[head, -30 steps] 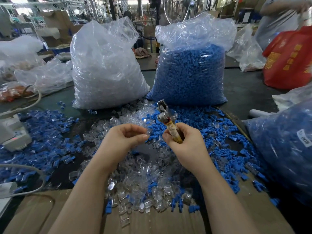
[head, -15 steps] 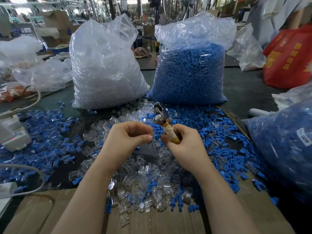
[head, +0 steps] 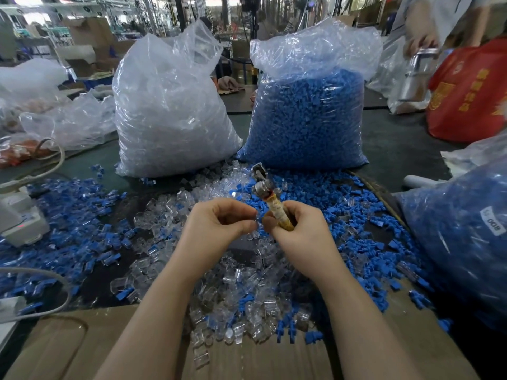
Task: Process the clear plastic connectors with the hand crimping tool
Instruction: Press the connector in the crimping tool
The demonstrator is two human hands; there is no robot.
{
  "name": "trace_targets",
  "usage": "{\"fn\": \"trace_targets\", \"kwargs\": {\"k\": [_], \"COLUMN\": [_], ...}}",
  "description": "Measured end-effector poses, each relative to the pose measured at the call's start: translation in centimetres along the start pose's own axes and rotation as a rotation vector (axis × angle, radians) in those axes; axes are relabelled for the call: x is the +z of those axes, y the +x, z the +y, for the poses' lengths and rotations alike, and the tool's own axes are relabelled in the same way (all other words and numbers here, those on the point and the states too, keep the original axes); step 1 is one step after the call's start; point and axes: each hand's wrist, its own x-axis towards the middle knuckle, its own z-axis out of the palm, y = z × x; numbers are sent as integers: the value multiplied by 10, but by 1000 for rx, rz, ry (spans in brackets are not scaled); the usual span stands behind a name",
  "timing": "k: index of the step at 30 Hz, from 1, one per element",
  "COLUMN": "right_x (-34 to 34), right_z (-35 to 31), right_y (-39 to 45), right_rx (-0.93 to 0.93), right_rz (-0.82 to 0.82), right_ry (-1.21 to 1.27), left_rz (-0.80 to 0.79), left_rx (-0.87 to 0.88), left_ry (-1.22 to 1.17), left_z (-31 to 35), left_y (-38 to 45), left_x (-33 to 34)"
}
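The person's two hands are held close together above the middle of the tabletop, nearer each other than half a second ago, when a clear gap showed between them. The left hand (head: 219, 226) has its fingers curled in, thumb and forefinger tips pressed together as if pinching something small; whether a clear connector sits between them I cannot tell. The right hand (head: 301, 231) grips the yellowish handle of the crimping tool (head: 270, 200), fingers wrapped round it and the thumb pointing toward the left hand's fingertips. The tool's metal head sticks up and away from the person, leaning slightly left, much as it did before, though a second ago it stood a little further right.

Beneath the hands lies a heap of clear connectors (head: 236, 292), spreading from the middle of the tabletop down onto the cardboard sheet (head: 68, 349) at the near edge. Loose blue plastic pieces (head: 68, 215) are scattered to the left and right of it. Toward the far edge stand a big bag of clear parts (head: 170, 111) and, just beside it, a bag of blue parts (head: 310, 111). At the far right corner a red bag (head: 469, 91) sits, and another person's hand (head: 421, 45) now reaches down beside it onto a shiny metal thing, where earlier only a sleeve showed
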Motion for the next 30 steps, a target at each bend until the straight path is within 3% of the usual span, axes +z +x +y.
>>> {"fn": "trace_targets", "kwargs": {"k": [30], "right_x": [1], "right_z": [-1], "right_y": [0], "right_rx": [-18], "right_rz": [45], "right_ry": [54], "left_rz": [70], "left_rx": [-6], "left_ry": [-157], "left_z": [0], "left_y": [-1], "left_x": [10]}}
